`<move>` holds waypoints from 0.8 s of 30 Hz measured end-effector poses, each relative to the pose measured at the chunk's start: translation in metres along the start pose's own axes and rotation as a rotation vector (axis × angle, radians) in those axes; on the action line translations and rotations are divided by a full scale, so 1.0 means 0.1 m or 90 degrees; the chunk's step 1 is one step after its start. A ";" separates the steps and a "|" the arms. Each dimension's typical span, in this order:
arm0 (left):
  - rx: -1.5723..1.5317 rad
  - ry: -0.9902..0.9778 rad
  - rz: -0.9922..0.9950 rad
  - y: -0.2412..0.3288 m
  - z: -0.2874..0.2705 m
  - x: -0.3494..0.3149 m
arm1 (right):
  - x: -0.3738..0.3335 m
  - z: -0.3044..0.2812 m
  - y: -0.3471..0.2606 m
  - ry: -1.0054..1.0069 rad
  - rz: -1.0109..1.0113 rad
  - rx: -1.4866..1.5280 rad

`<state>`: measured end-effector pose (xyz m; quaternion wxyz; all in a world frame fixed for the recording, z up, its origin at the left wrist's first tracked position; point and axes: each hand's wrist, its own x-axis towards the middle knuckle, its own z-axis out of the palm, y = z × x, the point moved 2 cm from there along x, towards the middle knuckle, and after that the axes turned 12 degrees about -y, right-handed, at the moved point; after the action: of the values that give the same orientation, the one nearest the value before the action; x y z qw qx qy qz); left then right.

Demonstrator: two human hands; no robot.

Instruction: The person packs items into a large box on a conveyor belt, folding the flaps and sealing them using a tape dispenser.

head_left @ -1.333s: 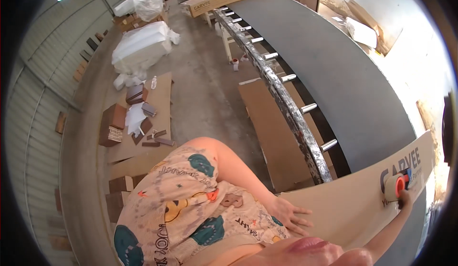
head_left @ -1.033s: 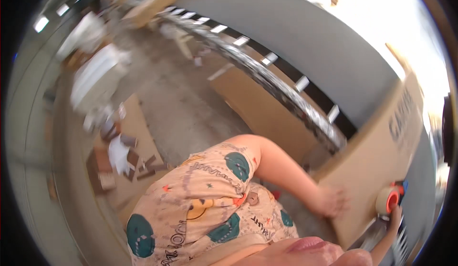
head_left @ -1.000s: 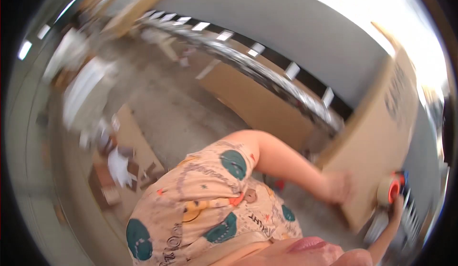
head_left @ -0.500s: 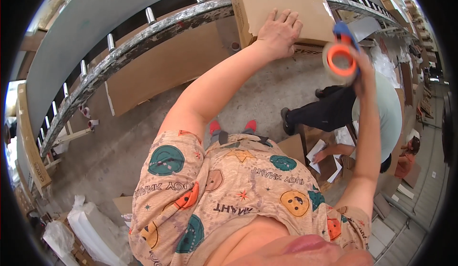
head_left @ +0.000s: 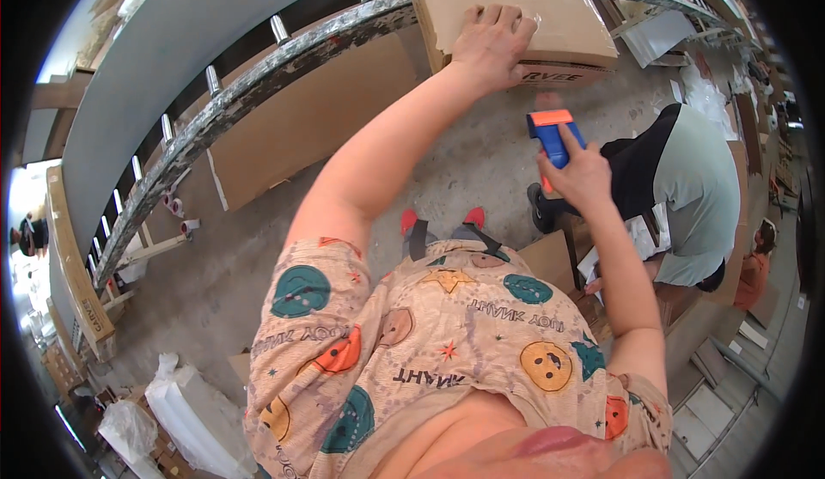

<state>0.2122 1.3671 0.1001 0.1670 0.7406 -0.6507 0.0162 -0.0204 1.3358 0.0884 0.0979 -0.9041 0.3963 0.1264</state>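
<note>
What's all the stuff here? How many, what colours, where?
Rectangular cardboard box: one, tan, top centre
Plastic tape dispenser: one, blue and orange, centre right
Flat smooth belt: one, grey, upper left
Flat cardboard sheet: one, brown, centre left
Long cardboard box: one, tan, far left
Plastic-wrapped bundles: at least two, white, lower left
Other people: at least two, green and orange clothes, right
Patterned shirt: one, beige, bottom centre
Shoes: two, red, centre
Left hand: one, bare, on rectangular box
Right hand: one, bare, holding the dispenser

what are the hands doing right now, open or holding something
Left hand: open, resting on the box.
Right hand: closed, holding the blue and orange tape dispenser.
</note>
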 end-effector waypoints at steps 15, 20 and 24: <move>0.139 -0.168 -0.206 -0.20 -0.21 -0.38 | 0.84 0.34 1.33 -0.330 -0.057 1.007; -0.857 0.317 -0.505 -0.92 -0.02 -0.92 | 1.23 -0.36 2.12 -0.218 -0.036 1.349; -1.089 0.273 -0.460 -1.00 0.32 -0.56 | 1.97 -0.68 1.88 -0.319 -0.237 1.330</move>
<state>0.2942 1.4219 0.0342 0.7629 0.5048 -0.1293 -0.3826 -0.0208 1.0553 0.0785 0.9132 -0.3693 0.1338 -0.1090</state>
